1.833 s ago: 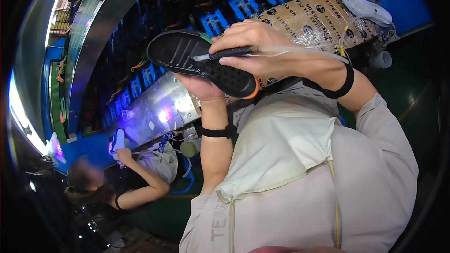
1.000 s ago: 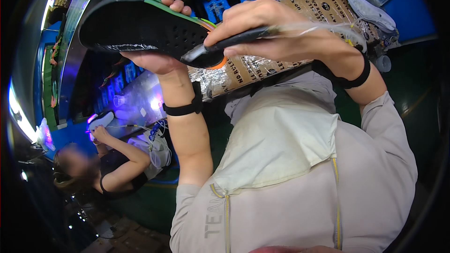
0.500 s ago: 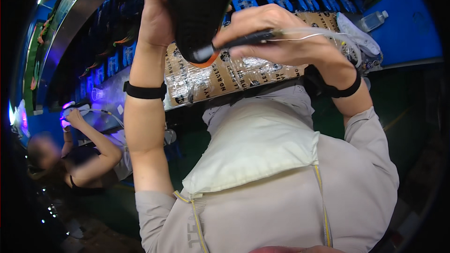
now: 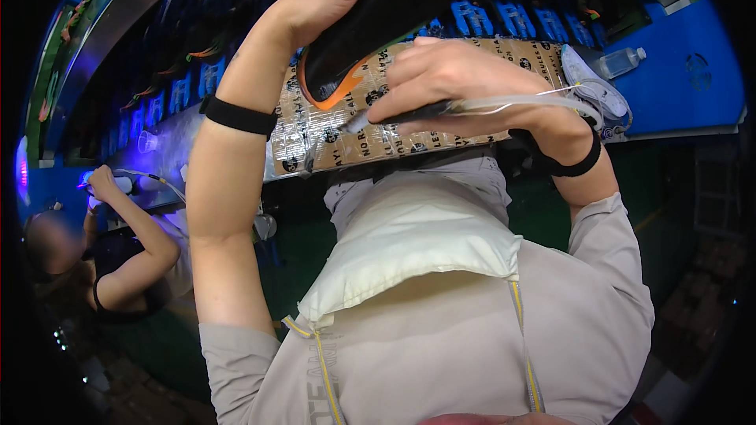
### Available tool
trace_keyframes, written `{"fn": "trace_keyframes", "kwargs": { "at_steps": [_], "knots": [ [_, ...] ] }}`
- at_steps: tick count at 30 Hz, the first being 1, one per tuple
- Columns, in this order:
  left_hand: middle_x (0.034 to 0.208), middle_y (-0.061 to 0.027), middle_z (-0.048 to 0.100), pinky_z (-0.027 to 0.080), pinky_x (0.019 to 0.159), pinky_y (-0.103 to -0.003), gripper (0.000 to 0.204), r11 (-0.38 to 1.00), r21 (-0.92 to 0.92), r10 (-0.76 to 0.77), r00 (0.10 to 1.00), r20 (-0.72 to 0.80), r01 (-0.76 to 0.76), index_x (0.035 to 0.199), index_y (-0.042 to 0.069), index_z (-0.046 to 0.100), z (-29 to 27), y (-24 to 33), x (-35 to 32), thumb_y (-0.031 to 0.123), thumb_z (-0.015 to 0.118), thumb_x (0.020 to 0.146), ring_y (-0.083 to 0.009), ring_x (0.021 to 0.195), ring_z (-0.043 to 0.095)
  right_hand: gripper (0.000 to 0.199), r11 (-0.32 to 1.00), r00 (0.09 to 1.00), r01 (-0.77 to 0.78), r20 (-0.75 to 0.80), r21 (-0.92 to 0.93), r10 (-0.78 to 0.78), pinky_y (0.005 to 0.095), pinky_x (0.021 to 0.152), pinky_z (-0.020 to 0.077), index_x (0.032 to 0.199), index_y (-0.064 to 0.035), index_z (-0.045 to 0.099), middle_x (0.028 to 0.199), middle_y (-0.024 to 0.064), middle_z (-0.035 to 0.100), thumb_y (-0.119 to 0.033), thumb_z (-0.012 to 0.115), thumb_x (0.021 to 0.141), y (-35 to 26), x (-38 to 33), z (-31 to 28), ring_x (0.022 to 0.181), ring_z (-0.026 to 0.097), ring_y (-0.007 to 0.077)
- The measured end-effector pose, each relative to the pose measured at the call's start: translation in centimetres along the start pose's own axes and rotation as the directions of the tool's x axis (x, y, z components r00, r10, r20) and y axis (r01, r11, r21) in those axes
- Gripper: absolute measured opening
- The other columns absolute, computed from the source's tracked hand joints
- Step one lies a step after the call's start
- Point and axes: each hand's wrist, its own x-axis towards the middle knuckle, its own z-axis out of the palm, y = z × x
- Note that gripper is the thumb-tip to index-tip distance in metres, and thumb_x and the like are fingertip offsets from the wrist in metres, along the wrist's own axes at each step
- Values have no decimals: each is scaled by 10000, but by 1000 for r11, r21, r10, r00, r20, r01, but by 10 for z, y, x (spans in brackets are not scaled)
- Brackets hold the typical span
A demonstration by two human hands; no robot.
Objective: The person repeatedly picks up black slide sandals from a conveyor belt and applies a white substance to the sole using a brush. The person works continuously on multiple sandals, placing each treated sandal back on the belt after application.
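Observation:
My left hand (image 4: 331,1) grips a black shoe sole (image 4: 394,8) with an orange rim, held up over the work surface and tilted to the upper right. Only the thumb side of that hand shows; the other fingers are hidden. In my right hand (image 4: 461,83) is a black-handled brush (image 4: 409,112) with a clear tube running back past my wrist. Its pale tip hangs just below the orange end of the sole, apart from it. Black straps circle both of my forearms.
Below my hands lies a taped brown cardboard cover (image 4: 315,145) on the bench. A white shoe (image 4: 598,90) and a clear bottle (image 4: 622,61) are at the right. Blue-lit pieces line the rack (image 4: 551,24) behind. Another person (image 4: 126,260) works at the left.
The sole has swung so its upper part leans right, showing more orange rim. My right hand and the brush have moved lower, and the tip has come off the sole.

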Motion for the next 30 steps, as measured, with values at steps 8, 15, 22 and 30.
{"fn": "trace_keyframes", "kwargs": {
  "at_steps": [8,15,22,30],
  "knots": [
    [1577,-246,512,398,1190,-616,900,623,-737,125,963,-238,-263,1599,22,443,-43,-103,-50,736,376,1055,-453,1428,508,219,864,790,-272,-414,425,452,266,637,505,1082,-17,815,869,40,756,-79,793,873,17,-41,16,731,640,100],
    [1550,-467,401,535,1003,-737,1153,388,-881,-75,961,264,272,1678,42,289,-21,-229,-138,923,135,950,-618,1396,495,175,515,460,-186,-389,837,798,219,705,472,1108,-9,782,929,-16,718,-98,741,964,46,-71,81,806,596,47],
    [1494,-320,552,440,1106,-739,813,95,-986,-122,985,126,138,1588,37,464,69,-226,-105,594,244,1039,-512,1363,559,218,556,488,-372,-353,744,799,277,746,513,1065,-24,788,915,19,734,-170,742,910,55,-28,100,822,634,92],
    [1501,-231,583,463,1127,-647,882,165,-985,193,977,85,53,1598,85,464,106,-194,-84,744,251,1051,-445,1332,587,249,715,408,-369,-588,594,698,312,765,566,1057,-24,778,874,96,759,-219,747,905,66,22,98,819,719,154]
  ]
}}
